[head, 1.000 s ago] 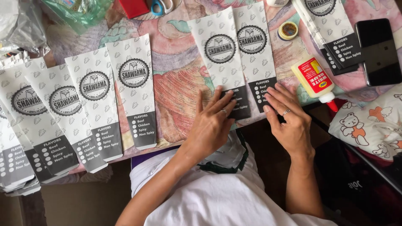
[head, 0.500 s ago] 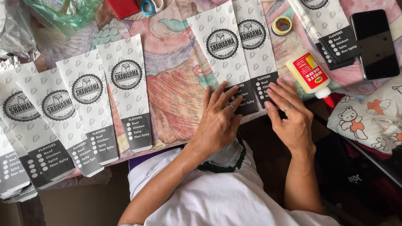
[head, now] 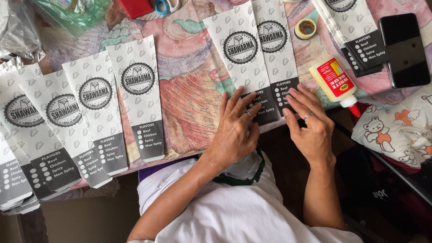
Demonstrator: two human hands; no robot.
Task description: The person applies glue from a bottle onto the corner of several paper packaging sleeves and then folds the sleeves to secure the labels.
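Two long white paper sleeves with a round black emblem and a dark lower end lie side by side at the table's near edge. My left hand lies flat, fingers spread, on the dark end of the left sleeve. My right hand presses flat on the dark end of the right sleeve. Neither hand grips anything. A ring shows on each hand.
A row of overlapping finished sleeves fans out at the left. A glue bottle with a red tip lies right of my right hand. A tape roll, more sleeves, a black phone, scissors and a plastic bag lie farther back.
Both hands stayed pressed on the sleeve ends, shifting only slightly. The view has drifted a little.
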